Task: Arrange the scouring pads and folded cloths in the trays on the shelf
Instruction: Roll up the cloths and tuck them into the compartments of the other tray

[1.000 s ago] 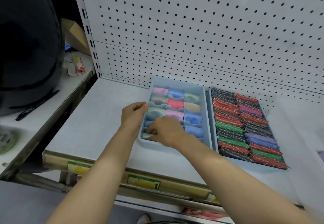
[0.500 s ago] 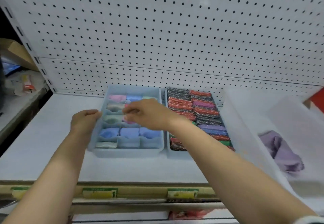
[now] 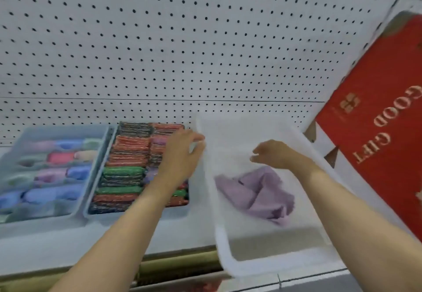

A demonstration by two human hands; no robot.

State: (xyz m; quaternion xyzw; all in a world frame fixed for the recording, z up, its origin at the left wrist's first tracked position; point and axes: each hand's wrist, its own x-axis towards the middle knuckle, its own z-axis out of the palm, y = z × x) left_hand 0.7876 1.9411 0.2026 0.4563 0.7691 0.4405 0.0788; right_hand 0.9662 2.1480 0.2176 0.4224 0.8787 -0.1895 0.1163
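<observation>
A pale blue divided tray at the left holds folded cloths in pink, blue, red and green. Beside it, a second tray is packed with several rows of glittery scouring pads. To the right stands a translucent white bin with a crumpled purple cloth inside. My left hand reaches over the pads and grips the bin's left wall near the top. My right hand hovers inside the bin just above the purple cloth, fingers loosely apart and holding nothing.
A white pegboard forms the back wall. A red gift box leans at the far right behind the bin. The white shelf has bare surface in front of the trays, and its front edge carries a price rail.
My view swung right from the divided tray to the white bin. Both hands left the divided tray; the left now holds the bin's wall and the right is over the purple cloth.
</observation>
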